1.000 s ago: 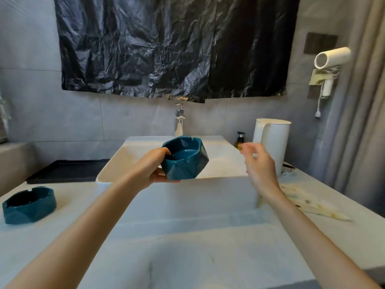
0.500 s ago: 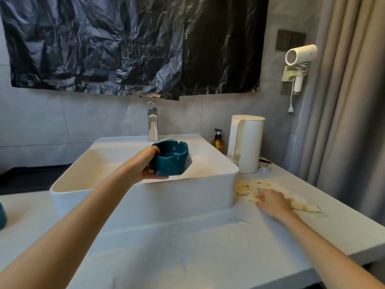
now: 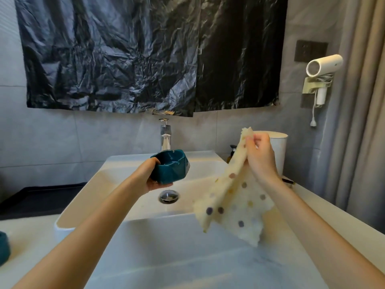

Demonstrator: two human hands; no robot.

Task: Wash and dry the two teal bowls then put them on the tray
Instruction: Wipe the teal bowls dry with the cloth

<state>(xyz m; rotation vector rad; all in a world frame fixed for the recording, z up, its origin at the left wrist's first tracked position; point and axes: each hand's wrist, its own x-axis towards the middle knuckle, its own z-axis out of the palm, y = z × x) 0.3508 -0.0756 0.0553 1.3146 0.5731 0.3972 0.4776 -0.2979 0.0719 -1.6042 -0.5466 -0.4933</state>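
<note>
The cloth [image 3: 233, 197] has been lifted off the counter [image 3: 187, 257], pinched by the right hand [image 3: 260, 159]. The bowl [image 3: 169, 168] is held in the left hand [image 3: 151, 178], curled round it; drying is judged next.

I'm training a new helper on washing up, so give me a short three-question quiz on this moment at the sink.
1. True or false: the left hand holds a teal bowl above the sink.
2. What does the right hand pinch? A a sponge, B a spotted cloth, C a brush.
3. Fill in: the second teal bowl sits on the counter at the far ____ edge of the view.
Key: 1 true; 2 B; 3 left.
</note>
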